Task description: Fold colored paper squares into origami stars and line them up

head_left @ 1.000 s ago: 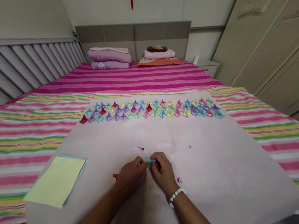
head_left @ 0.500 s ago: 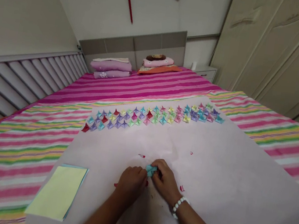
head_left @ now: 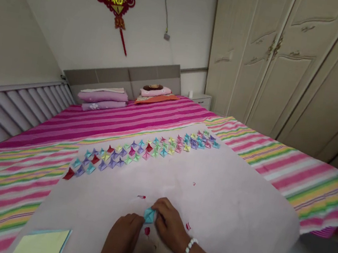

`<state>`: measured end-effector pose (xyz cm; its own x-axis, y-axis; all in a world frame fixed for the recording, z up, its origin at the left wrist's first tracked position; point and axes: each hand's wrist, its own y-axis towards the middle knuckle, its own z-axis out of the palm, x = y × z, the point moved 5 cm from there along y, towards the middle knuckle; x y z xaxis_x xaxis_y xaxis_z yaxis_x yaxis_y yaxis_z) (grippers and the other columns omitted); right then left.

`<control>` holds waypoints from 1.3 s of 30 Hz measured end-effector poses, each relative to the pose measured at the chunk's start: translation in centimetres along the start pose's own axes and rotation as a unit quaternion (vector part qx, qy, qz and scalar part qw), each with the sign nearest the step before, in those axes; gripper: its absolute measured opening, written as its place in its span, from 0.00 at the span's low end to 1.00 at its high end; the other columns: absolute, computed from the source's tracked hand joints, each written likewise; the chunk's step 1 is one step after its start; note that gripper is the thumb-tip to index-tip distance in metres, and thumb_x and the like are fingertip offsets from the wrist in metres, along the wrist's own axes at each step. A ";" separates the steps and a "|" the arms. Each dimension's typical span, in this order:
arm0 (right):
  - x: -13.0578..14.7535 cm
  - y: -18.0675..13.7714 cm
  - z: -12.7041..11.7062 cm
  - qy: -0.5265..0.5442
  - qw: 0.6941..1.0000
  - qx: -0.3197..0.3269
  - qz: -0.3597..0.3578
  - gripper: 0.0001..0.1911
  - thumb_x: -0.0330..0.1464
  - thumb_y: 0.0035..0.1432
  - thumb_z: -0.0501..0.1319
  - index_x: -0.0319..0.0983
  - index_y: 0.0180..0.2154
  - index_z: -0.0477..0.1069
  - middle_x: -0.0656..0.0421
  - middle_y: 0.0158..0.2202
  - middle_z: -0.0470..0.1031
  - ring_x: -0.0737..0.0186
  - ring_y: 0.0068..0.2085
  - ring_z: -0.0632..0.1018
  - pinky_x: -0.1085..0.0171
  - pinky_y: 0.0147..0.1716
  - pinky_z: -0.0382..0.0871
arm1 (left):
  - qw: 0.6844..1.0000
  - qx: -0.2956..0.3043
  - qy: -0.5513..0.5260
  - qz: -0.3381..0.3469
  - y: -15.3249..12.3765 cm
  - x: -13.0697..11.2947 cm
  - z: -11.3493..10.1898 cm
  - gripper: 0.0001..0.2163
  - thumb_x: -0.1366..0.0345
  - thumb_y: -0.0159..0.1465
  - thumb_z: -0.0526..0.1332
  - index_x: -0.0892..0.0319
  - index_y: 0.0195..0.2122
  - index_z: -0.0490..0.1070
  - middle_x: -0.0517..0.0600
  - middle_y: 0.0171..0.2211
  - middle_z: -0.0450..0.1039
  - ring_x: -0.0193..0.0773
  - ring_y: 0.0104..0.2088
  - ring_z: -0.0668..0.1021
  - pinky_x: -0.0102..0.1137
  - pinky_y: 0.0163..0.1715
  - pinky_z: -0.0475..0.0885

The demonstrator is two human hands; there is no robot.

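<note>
Both of my hands meet low in the middle of the view over a large pale pink sheet [head_left: 232, 211] spread on the bed. My left hand [head_left: 123, 237] and my right hand [head_left: 169, 225] pinch a small folded blue paper piece [head_left: 149, 215] between their fingertips. A white bead bracelet [head_left: 187, 250] circles my right wrist. Farther back on the sheet lie rows of several small folded paper pieces [head_left: 143, 152] in red, blue, purple, green, yellow and pink.
A stack of yellow and blue paper squares [head_left: 42, 245] lies at the lower left. Tiny red scraps [head_left: 141, 197] dot the sheet. The striped bedspread [head_left: 291, 169] drops off at the right. Folded bedding [head_left: 103, 98] sits by the headboard; wardrobe doors [head_left: 275, 62] stand right.
The camera has tilted up and swung right, so the hands and sheet sit lower and more wall and wardrobe show. The blue piece stays between both hands' fingertips.
</note>
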<state>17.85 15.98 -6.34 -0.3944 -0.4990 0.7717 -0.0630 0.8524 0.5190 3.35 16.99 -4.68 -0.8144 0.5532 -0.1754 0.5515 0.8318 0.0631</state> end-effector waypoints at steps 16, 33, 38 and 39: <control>-0.2 -0.8 -4.2 -0.152 0.984 -0.073 -0.061 0.12 0.30 0.61 0.53 0.42 0.46 0.66 0.50 0.41 0.72 0.53 0.41 0.76 0.56 0.38 0.74 | 0.971 -0.160 -0.100 -0.145 -2.7 7.4 -4.4 0.10 0.67 0.61 0.54 0.56 0.34 0.76 0.50 0.33 0.79 0.39 0.34 0.78 0.30 0.36 0.71; -3.6 -2.2 -3.7 -0.227 0.966 -0.117 -0.043 0.10 0.36 0.60 0.53 0.40 0.40 0.68 0.52 0.42 0.71 0.55 0.40 0.76 0.57 0.40 0.72 | 0.889 -0.091 0.051 -0.446 -3.4 26.1 -8.1 0.11 0.62 0.64 0.57 0.61 0.44 0.70 0.52 0.42 0.73 0.39 0.40 0.76 0.38 0.39 0.73; -3.6 -2.1 -3.6 -0.233 0.965 -0.112 -0.047 0.10 0.37 0.61 0.53 0.40 0.40 0.68 0.52 0.41 0.72 0.55 0.39 0.77 0.57 0.40 0.72 | 0.890 -0.069 0.044 -0.449 -3.7 27.6 -7.6 0.13 0.62 0.64 0.58 0.60 0.49 0.68 0.53 0.47 0.71 0.41 0.43 0.76 0.41 0.41 0.73; -3.6 -2.1 -3.5 -0.235 0.965 -0.112 -0.046 0.10 0.37 0.61 0.53 0.40 0.39 0.68 0.52 0.41 0.72 0.55 0.39 0.77 0.57 0.40 0.72 | 0.892 -0.069 0.041 -0.446 -3.7 27.8 -7.6 0.13 0.62 0.64 0.58 0.60 0.49 0.67 0.53 0.47 0.70 0.41 0.43 0.76 0.41 0.41 0.73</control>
<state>22.64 15.44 -8.91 -0.7713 -0.4008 0.4944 0.0606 0.7270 0.6840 -22.74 29.64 -2.35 -0.9316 -0.3334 -0.1446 -0.3441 0.9373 0.0557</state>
